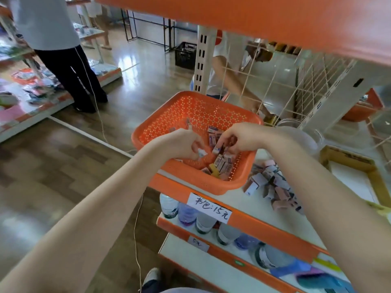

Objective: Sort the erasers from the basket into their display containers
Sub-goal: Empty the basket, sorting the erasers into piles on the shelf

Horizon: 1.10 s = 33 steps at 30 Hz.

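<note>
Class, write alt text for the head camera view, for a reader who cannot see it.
Two bare hands reach into an orange basket on a shop shelf: the left hand pinches a pale eraser, the right hand a boxed eraser. More erasers lie piled beside the basket; bottles stand beneath.

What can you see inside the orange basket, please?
Small boxed erasers fill the basket at its near corner. The left hand and right hand reach in, each pinching one; whatever lies beneath them is covered.
</note>
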Each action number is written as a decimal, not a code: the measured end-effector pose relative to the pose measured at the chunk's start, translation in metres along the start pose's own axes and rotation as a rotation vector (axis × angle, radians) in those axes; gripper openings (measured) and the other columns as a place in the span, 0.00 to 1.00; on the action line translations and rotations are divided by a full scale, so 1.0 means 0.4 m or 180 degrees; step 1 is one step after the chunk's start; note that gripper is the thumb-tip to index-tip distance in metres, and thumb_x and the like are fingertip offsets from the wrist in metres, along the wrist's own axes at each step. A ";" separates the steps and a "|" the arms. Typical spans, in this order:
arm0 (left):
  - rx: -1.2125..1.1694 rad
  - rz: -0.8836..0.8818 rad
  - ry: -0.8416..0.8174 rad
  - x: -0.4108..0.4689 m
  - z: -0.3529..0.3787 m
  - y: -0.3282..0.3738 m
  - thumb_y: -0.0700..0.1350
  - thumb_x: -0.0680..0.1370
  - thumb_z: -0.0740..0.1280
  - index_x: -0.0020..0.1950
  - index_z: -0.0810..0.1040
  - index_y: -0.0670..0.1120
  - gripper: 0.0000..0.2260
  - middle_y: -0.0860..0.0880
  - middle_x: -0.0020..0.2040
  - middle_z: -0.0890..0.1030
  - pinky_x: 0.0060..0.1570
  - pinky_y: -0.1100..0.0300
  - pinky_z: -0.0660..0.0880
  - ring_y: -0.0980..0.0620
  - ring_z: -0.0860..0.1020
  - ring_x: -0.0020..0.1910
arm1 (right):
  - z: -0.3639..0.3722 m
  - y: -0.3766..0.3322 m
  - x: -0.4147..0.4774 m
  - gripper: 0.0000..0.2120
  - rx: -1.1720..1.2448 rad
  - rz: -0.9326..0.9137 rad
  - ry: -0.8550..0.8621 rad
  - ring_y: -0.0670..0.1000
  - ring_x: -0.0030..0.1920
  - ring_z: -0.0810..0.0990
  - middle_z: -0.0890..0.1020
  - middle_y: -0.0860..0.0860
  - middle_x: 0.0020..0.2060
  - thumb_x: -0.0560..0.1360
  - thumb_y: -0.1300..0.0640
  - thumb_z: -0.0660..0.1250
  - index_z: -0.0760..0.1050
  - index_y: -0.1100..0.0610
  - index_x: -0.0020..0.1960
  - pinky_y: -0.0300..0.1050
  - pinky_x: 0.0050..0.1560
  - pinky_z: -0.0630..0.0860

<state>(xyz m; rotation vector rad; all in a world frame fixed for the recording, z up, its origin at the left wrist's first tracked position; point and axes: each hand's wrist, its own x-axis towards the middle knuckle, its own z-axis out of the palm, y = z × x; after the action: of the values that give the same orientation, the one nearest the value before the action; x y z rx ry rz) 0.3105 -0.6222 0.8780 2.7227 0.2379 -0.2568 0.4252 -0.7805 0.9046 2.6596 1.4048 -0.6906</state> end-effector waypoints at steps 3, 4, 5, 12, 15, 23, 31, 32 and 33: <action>-0.0124 -0.0069 -0.0170 0.017 0.021 -0.012 0.49 0.75 0.70 0.61 0.78 0.53 0.15 0.54 0.55 0.80 0.56 0.56 0.76 0.54 0.78 0.53 | 0.008 -0.004 0.007 0.13 -0.0081 -0.0068 0.0001 0.47 0.48 0.77 0.79 0.43 0.50 0.72 0.50 0.70 0.78 0.39 0.56 0.43 0.48 0.75; -0.0135 -0.0036 -0.0178 0.020 0.029 -0.015 0.50 0.74 0.70 0.61 0.78 0.54 0.15 0.55 0.55 0.80 0.56 0.57 0.76 0.55 0.79 0.52 | 0.013 -0.006 0.009 0.13 -0.0173 -0.0067 0.0000 0.46 0.47 0.76 0.79 0.41 0.49 0.71 0.47 0.69 0.78 0.37 0.55 0.43 0.46 0.74; -0.0153 -0.0013 -0.0205 0.025 0.032 -0.015 0.50 0.74 0.70 0.61 0.78 0.55 0.15 0.56 0.54 0.81 0.55 0.57 0.76 0.55 0.79 0.52 | 0.019 -0.007 0.012 0.13 -0.0296 -0.0034 -0.0015 0.46 0.47 0.76 0.78 0.40 0.49 0.71 0.44 0.69 0.78 0.37 0.55 0.43 0.44 0.73; -0.0121 0.0087 -0.0417 0.023 0.022 -0.009 0.47 0.76 0.70 0.64 0.76 0.51 0.17 0.52 0.58 0.79 0.57 0.59 0.74 0.53 0.77 0.56 | 0.028 -0.042 0.019 0.19 -0.0637 0.0099 -0.0371 0.48 0.47 0.76 0.77 0.42 0.50 0.71 0.49 0.69 0.73 0.36 0.60 0.40 0.38 0.71; -0.0126 0.0112 -0.0486 0.013 0.011 -0.004 0.47 0.76 0.68 0.65 0.76 0.50 0.16 0.51 0.60 0.79 0.57 0.60 0.74 0.52 0.77 0.57 | 0.037 -0.047 0.036 0.18 -0.0418 0.0096 -0.0448 0.48 0.49 0.77 0.79 0.43 0.52 0.69 0.52 0.70 0.76 0.35 0.55 0.45 0.49 0.76; -0.0063 -0.0040 -0.0372 0.011 0.026 -0.024 0.52 0.75 0.68 0.64 0.75 0.51 0.18 0.49 0.61 0.77 0.59 0.51 0.74 0.49 0.77 0.56 | 0.041 -0.050 0.043 0.13 -0.0242 0.0232 -0.0174 0.48 0.49 0.75 0.77 0.43 0.48 0.73 0.49 0.69 0.77 0.42 0.58 0.42 0.46 0.71; -0.0107 -0.0054 -0.0272 0.031 0.041 -0.044 0.51 0.76 0.68 0.63 0.75 0.52 0.16 0.50 0.58 0.79 0.66 0.51 0.65 0.50 0.76 0.57 | 0.044 -0.054 0.055 0.09 0.0053 0.0346 0.0118 0.46 0.44 0.75 0.77 0.42 0.43 0.74 0.52 0.68 0.80 0.48 0.54 0.37 0.40 0.69; -0.0112 -0.0004 -0.0290 0.032 0.037 -0.043 0.51 0.76 0.68 0.63 0.75 0.52 0.16 0.50 0.59 0.78 0.65 0.51 0.65 0.50 0.76 0.57 | 0.041 -0.053 0.053 0.08 0.0154 0.0311 0.0247 0.45 0.43 0.75 0.77 0.41 0.42 0.74 0.53 0.68 0.80 0.49 0.53 0.35 0.38 0.67; -0.0097 0.0060 -0.0309 0.033 0.032 -0.044 0.51 0.76 0.68 0.63 0.75 0.53 0.16 0.50 0.59 0.78 0.64 0.52 0.65 0.50 0.76 0.57 | 0.037 -0.051 0.051 0.07 0.0249 0.0290 0.0396 0.45 0.43 0.75 0.78 0.42 0.43 0.74 0.53 0.68 0.80 0.49 0.51 0.34 0.38 0.67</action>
<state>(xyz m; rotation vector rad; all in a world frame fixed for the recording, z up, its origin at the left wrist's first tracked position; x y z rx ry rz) 0.3177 -0.6095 0.8572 2.6723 0.1870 -0.3757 0.4134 -0.7566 0.8862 2.8523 1.2987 -0.5932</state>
